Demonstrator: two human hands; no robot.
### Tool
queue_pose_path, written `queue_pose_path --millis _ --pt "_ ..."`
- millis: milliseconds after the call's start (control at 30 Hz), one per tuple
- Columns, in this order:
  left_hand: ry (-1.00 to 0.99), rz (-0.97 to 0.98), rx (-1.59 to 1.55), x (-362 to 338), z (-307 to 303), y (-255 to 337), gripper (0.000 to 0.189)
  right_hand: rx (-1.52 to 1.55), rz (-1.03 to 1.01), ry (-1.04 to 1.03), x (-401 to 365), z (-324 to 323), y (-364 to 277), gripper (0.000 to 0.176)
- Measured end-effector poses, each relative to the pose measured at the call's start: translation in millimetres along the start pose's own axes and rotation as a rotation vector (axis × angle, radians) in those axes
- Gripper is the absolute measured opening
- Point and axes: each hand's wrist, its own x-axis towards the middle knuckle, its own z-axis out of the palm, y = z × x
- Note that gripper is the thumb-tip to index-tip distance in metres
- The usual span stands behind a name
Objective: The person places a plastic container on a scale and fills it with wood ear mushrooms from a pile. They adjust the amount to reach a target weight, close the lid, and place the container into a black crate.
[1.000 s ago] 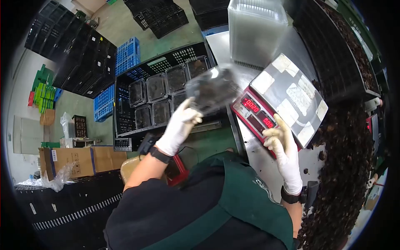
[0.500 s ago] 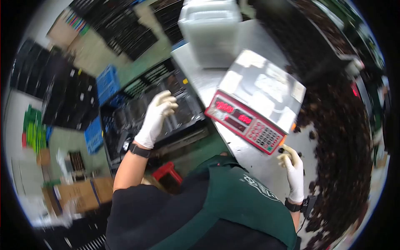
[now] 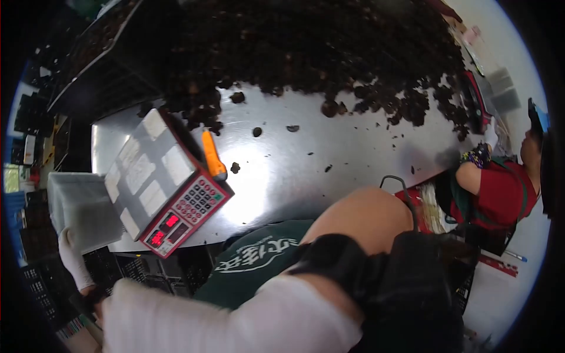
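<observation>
While left hand (image 3: pixel 70 250) is at container stack (image 3: pixel 85 203), right hand (image 3: pixel 176 317) blurred — cannot tell either grip.

White lettering is running across the green apron (image 3: pixel 254 257): large Chinese characters, the middle one looking like 佳, with a line of tiny lettering sitting alongside, too small to read. On the scale (image 3: pixel 160 187), red digits are glowing in the displays (image 3: pixel 171 220), but blur is hiding their values. Small signs are marking the keys of its keypad (image 3: pixel 199 199), each one staying too fine to make out.
</observation>
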Motion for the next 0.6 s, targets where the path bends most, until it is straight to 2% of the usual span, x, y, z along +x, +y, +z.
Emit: queue_pose_path --millis 67,167,267,300,433,533,567,600 --pt "-0.081 -0.033 -0.179 12.8 4.5 -30.7 0.024 0.002 0.020 0.021 -8.6 -3.8 1.2 0.027" --pt "-0.123 -0.102 -0.083 15.3 -20.7 -1.7 0.017 -0.001 0.042 0.046 -12.4 -10.9 4.0 0.026" --pt "-0.014 -0.063 -0.081 12.7 -27.2 12.3 0.013 -0.016 0.066 0.071 -19.7 -18.9 7.0 0.026" --pt "0.002 -0.111 -0.054 12.4 -35.0 27.3 0.012 -0.016 0.077 0.077 -21.6 -21.0 8.7 0.026" --pt "-0.132 -0.147 0.058 26.0 -48.6 14.1 0.012 -0.024 0.135 0.088 -27.5 -24.9 13.6 0.025" --pt "-0.051 -0.073 -0.198 35.0 -52.3 -2.3 0.010 -0.044 0.213 0.117 -35.8 -29.8 19.5 0.025" --pt "-0.004 -0.125 -0.257 35.5 -60.8 -4.6 0.013 -0.053 0.261 0.130 -40.3 -30.8 23.0 0.025" --pt "0.100 -0.097 -0.238 37.4 -66.8 -7.4 0.019 -0.056 0.325 0.139 -47.6 -32.5 30.2 0.025"
